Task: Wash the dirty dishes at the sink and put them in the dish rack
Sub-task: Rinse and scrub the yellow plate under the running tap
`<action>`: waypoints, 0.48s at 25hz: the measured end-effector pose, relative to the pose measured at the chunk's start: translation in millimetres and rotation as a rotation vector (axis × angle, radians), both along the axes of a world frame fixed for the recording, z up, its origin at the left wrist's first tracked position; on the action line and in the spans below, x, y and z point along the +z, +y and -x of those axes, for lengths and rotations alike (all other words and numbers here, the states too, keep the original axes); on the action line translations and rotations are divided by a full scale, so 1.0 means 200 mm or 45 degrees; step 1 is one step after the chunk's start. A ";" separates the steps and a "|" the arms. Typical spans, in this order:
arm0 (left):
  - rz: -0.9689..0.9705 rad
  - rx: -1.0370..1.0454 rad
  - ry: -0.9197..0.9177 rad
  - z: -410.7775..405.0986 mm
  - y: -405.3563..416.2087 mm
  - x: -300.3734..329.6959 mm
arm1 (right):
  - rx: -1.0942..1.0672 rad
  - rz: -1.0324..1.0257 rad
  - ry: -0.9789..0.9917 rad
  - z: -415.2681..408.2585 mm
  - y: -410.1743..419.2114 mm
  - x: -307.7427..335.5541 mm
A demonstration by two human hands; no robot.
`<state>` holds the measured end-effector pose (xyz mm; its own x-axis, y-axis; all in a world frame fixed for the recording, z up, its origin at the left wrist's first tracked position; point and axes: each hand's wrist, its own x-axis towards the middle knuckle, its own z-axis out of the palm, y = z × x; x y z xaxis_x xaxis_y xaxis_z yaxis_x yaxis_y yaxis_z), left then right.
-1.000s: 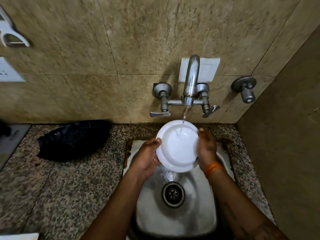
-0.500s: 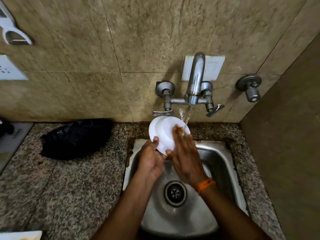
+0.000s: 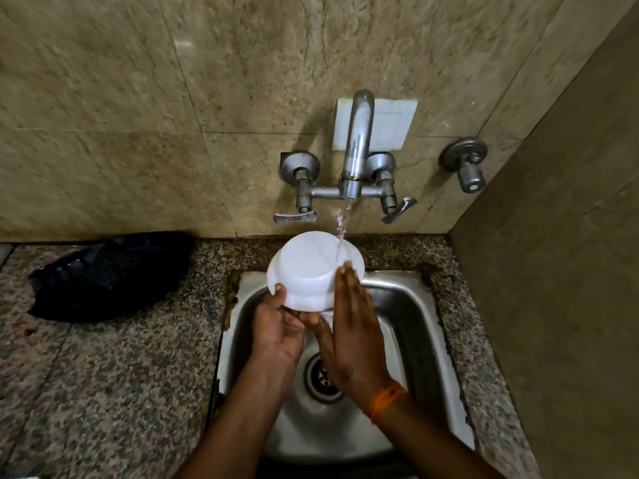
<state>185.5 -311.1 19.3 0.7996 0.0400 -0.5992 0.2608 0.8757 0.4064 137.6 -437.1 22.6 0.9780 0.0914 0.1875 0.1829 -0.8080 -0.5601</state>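
A white bowl-shaped plate (image 3: 307,271) is held over the back of the steel sink (image 3: 411,305), its underside turned up toward me. Water from the wall tap (image 3: 356,146) falls on its far right edge. My left hand (image 3: 276,330) grips the plate's near left rim, thumb on top. My right hand (image 3: 352,326) lies flat with straight fingers against the plate's right side. An orange band sits on the right wrist. No dish rack is in view.
A black crumpled bag (image 3: 107,274) lies on the granite counter (image 3: 103,375) left of the sink. Two lever handles flank the tap, and a separate valve (image 3: 466,164) sticks out of the wall at right. A side wall closes the right.
The plate has been turned over, from its inside facing me to its underside up. My right hand went from holding the right rim to rubbing flat over the plate's right side.
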 end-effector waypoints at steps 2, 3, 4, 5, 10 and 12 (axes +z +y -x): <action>0.035 -0.022 -0.028 0.01 0.01 0.01 | -0.140 -0.046 0.035 -0.11 -0.03 0.05; 0.033 -0.039 -0.034 0.02 0.03 0.02 | -0.151 -0.091 0.074 -0.17 -0.05 0.08; 0.006 -0.064 -0.040 0.03 0.05 0.03 | -0.146 -0.182 0.120 -0.23 -0.08 0.10; -0.040 -0.091 -0.036 0.04 0.08 0.02 | -0.161 -0.321 0.174 -0.28 -0.12 0.14; -0.354 -0.210 -0.077 0.13 0.18 0.00 | -0.574 -0.905 0.052 -0.42 -0.26 0.22; -0.405 -0.204 -0.054 0.16 0.21 -0.05 | -0.617 -1.006 -0.142 -0.44 -0.30 0.26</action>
<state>152.5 -270.0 9.2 0.8348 0.0910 -0.5430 0.3618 0.6528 0.6656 226.3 -497.4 75.0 0.8488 -0.5157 0.1165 0.0115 -0.2023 -0.9793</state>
